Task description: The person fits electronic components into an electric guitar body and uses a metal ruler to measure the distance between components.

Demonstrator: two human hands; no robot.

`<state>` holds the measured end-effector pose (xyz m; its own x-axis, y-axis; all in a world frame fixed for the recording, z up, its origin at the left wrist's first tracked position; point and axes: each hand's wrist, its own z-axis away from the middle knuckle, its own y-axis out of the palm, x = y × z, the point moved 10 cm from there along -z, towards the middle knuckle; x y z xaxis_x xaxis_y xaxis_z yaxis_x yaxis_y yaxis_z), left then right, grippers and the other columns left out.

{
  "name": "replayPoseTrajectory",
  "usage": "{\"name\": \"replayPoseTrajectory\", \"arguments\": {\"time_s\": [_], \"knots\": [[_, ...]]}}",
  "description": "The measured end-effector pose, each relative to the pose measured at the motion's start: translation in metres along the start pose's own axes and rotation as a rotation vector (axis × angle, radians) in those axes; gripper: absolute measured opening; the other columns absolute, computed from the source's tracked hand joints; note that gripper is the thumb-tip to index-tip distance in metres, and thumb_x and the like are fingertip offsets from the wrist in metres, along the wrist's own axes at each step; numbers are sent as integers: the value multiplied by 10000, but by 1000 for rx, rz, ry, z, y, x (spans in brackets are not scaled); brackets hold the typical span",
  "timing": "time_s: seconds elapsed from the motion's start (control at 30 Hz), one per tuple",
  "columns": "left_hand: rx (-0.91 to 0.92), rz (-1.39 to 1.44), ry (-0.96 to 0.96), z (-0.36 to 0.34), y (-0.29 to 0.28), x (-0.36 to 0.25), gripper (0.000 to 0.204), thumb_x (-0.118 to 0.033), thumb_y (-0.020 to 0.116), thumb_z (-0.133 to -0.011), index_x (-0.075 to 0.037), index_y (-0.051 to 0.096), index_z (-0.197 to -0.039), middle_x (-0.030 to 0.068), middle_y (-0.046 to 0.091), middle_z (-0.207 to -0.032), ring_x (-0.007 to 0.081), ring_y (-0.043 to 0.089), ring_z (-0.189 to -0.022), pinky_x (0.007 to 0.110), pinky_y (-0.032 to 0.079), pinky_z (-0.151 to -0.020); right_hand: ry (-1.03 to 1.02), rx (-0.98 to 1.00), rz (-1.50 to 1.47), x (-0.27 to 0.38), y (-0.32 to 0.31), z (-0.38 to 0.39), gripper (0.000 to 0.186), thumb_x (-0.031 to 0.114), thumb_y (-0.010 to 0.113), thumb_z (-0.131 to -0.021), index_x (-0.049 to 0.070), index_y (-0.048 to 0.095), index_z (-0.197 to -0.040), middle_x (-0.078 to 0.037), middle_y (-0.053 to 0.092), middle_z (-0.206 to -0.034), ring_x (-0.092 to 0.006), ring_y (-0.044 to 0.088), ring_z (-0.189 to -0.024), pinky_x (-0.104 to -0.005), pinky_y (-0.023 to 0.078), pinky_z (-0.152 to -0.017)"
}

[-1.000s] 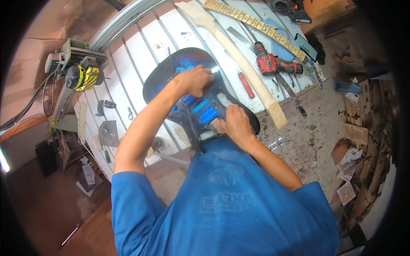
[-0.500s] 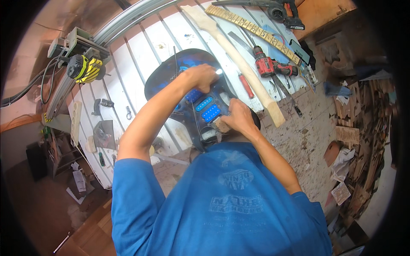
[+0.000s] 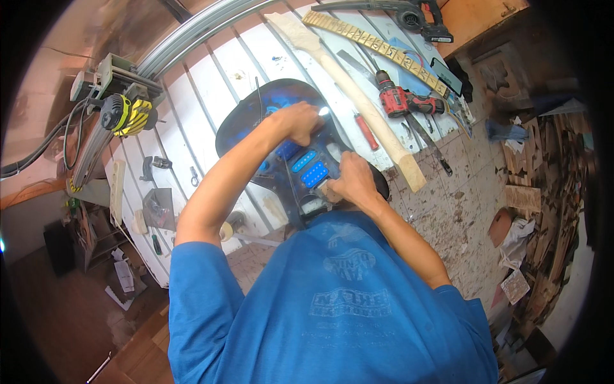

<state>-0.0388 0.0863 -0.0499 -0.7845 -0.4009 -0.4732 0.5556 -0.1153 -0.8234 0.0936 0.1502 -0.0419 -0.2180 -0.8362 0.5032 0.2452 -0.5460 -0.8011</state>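
A dark electric guitar body (image 3: 240, 131) with blue patches rests at the near edge of the bench, against my blue shirt. Bright blue pickups (image 3: 314, 173) are set in its face, and a thin wire runs over them. My left hand (image 3: 300, 121) reaches across the upper part of the body, fingers curled in. Its fingertips and anything in them are hidden; a bright glint shows beside it. At the lower right edge of the body, my right hand (image 3: 354, 178) is closed round the rim, thumb toward the pickups.
Right of the guitar lie a pale wooden neck (image 3: 358, 89), a fretted neck (image 3: 377, 45), a red screwdriver (image 3: 366, 132) and a red drill (image 3: 396, 99). A black blower (image 3: 416, 19) is farther off. At left, a yellow-striped spindle (image 3: 131, 115) hangs by a metal rail (image 3: 185, 45).
The whole view has shifted slightly. Both hands keep nearly the same places on the guitar body.
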Motion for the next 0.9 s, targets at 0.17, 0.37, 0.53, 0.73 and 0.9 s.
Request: {"name": "replayPoseTrajectory", "arguments": {"time_s": [0.17,0.37,0.53,0.73,0.9], "knots": [[20,30,-6,2,-2,-2,160,-41,696,-618,-38,686,-777,175,640,-924,401,648,-902,482,526,-766,-18,-19,-20,7,2,7,439,134,803,-719,-44,569,-1045,-257,598,-1088,-448,580,-1067,-518,505,-904],[23,52,34,2,-3,-7,138,-45,694,-636,-36,673,-772,174,628,-901,396,638,-876,481,522,-757,-47,-67,6,14,9,1,503,119,820,-698,-67,554,-1082,-252,604,-1119,-426,596,-1095,-530,547,-867],[-27,58,76,5,-6,-7,78,-47,676,-672,-35,661,-747,176,617,-878,399,629,-848,481,518,-752,24,-78,-53,7,11,-3,459,122,803,-686,-21,567,-1053,-214,612,-1074,-412,579,-1076,-520,516,-864],[-22,57,75,3,-4,-3,38,-56,647,-703,-33,654,-732,181,620,-877,397,624,-862,478,516,-761,82,-50,-79,2,12,-6,436,114,801,-683,11,573,-1039,-184,620,-1066,-399,570,-1074,-514,501,-866],[-20,-6,55,2,2,1,68,-85,631,-760,-24,657,-772,181,619,-894,385,612,-892,475,501,-821,111,-3,-88,2,11,-8,449,114,820,-697,15,574,-1059,-181,626,-1092,-392,568,-1099,-519,495,-878]]}}
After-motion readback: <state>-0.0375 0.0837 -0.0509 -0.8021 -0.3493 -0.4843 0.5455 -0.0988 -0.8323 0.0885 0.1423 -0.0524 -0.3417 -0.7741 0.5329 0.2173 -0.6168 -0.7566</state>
